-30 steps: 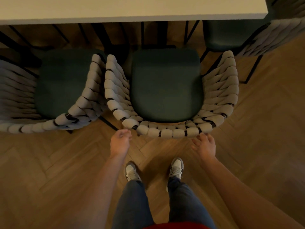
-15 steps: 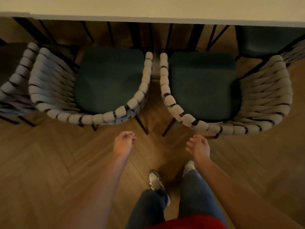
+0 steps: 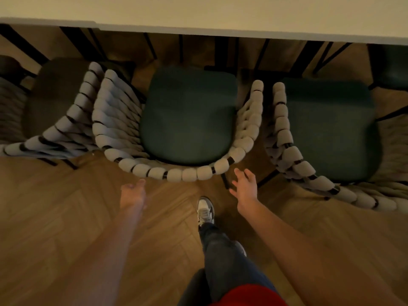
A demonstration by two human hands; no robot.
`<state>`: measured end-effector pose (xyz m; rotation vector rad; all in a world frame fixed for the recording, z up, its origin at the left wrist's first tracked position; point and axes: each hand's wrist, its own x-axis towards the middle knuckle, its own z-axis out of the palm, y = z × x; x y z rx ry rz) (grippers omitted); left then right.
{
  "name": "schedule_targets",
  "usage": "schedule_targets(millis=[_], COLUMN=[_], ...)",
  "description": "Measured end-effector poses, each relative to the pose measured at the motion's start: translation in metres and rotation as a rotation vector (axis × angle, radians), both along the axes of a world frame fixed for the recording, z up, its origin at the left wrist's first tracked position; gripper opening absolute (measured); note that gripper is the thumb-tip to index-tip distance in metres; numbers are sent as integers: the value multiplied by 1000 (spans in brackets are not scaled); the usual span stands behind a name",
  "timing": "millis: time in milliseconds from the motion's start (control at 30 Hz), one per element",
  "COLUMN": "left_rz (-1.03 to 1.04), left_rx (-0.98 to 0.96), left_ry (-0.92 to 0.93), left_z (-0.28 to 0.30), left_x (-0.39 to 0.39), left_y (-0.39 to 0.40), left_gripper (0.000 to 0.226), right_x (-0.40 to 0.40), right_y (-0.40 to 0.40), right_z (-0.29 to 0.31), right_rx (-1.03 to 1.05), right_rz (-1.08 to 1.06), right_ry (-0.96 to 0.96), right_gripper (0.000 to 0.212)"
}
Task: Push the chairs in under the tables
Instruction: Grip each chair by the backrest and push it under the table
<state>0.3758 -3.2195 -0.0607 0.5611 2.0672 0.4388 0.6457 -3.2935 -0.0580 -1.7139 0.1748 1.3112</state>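
Now both hands hang free, holding nothing: the left hand (image 3: 132, 192) loosely relaxed and the right hand (image 3: 245, 184) with fingers spread, both just short of the woven back of the middle chair (image 3: 187, 115) at frame centre. Its seat faces the tabletop (image 3: 220, 16) along the upper edge, front-to-back axis running up the frame, and is not yet under it. An uneven shove could likely skew it into the left chair (image 3: 66, 120) or right chair (image 3: 326, 129), which crowd it closely.
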Motion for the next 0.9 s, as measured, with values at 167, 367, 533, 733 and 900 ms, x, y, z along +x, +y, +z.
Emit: schedule_targets(millis=[167, 367, 533, 733, 900], left_rz=[-19, -96, -235, -347, -366], left_rx=[-46, -42, -10, -8, -4], left_ry=[21, 16, -16, -71, -132], left_z=[-7, -1, -5, -13, -18], left_x=[-46, -76, -96, -113, -114], left_y=[41, 80, 123, 163, 174], left_gripper=[63, 63, 59, 65, 77], right_x=[-25, -50, -62, -70, -65], right_y=[32, 45, 50, 59, 68], right_z=[-13, -10, -12, -16, -21], right_rx=[-77, -102, -106, -70, -95], right_rz=[-66, -164, -209, -252, -252], right_ry=[-58, -73, -139, -179, -173], right_gripper=[70, 68, 72, 78, 84])
